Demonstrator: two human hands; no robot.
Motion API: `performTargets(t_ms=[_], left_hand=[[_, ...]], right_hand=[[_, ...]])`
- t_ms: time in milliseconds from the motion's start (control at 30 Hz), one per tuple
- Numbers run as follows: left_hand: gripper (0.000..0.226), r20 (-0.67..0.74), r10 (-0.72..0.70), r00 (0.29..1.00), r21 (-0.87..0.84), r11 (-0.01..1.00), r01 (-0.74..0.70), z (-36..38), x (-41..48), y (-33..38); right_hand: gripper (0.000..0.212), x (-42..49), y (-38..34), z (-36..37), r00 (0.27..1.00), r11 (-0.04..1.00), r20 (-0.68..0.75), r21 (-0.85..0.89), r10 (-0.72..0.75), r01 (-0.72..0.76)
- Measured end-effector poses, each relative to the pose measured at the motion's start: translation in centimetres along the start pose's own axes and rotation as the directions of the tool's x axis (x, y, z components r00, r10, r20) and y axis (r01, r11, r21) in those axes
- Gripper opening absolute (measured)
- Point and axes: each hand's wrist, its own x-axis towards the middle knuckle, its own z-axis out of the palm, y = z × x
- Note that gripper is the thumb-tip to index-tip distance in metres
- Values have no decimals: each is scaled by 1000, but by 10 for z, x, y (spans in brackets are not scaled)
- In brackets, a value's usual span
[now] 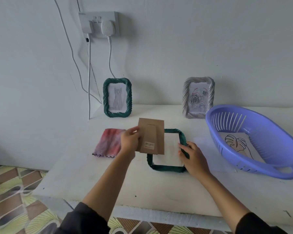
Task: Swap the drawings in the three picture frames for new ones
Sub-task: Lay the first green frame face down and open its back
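Left hand (pixel 129 141) pinches a brown cardboard backing board (pixel 151 136) by its left edge, thumb on the near face and fingers curled behind it, and holds it tilted in the air with its fold-out stand flap facing the camera. Just below and to the right of that hand, a dark green frame (pixel 167 168) lies flat and face down on the white table (pixel 142 191), its back open so that the blank reverse of a white sheet (pixel 167 149) shows inside it; the board's lower part overlaps the frame's left side in this view. The right hand (pixel 193 157) grips the flat frame's right side, fingers curled over the twisted rim and fingertips at the edge of the sheet. Immediately left of the left hand lies a folded pink and red cloth (pixel 108 143). Beyond the left hand, a second green frame (pixel 117 97) with a cat drawing stands upright against the wall. Beyond the right hand, a grey-white frame (pixel 198 97) with a rose drawing stands the same way. To the right of the right hand sits a purple slotted basket (pixel 260 171), near the grey-white frame, and a line drawing of a leaf (pixel 237 143) lies in its bottom. High on the wall above the left hand is a socket (pixel 100 24) with two plugs, their cables hanging down.
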Motion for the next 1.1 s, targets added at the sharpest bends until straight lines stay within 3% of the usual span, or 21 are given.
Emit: performTargets(t_ms=[267, 533, 667, 800, 967, 1033, 1100], left_hand=[[36, -24, -89, 996, 112, 990, 91, -49, 24, -21], [37, -54, 16, 998, 305, 952, 1, -56, 32, -25], [35, 44, 86, 995, 545, 833, -97, -57, 34, -21], [35, 156, 136, 978, 752, 625, -207, -54, 34, -15], [29, 147, 222, 964, 904, 367, -222, -50, 30, -16], [27, 112, 352, 929, 906, 348, -241, -51, 27, -13], [31, 52, 466, 883, 873, 408, -266, -59, 31, -9]], right_hand=[[35, -1, -2, 1, 999, 999, -11, 9, 42, -41], [35, -2, -3, 0, 998, 998, -3, 14, 68, -68], [35, -2, -4, 0, 997, 997, 0, 15, 78, -78], [35, -3, -4, 0, 997, 997, -3, 19, 75, -75], [35, -3, -5, -1, 997, 997, 4, 20, 78, -78], [35, -3, -5, -1, 997, 997, 2, 21, 78, -78], [35, -3, -5, -1, 997, 997, 5, 20, 80, -80]])
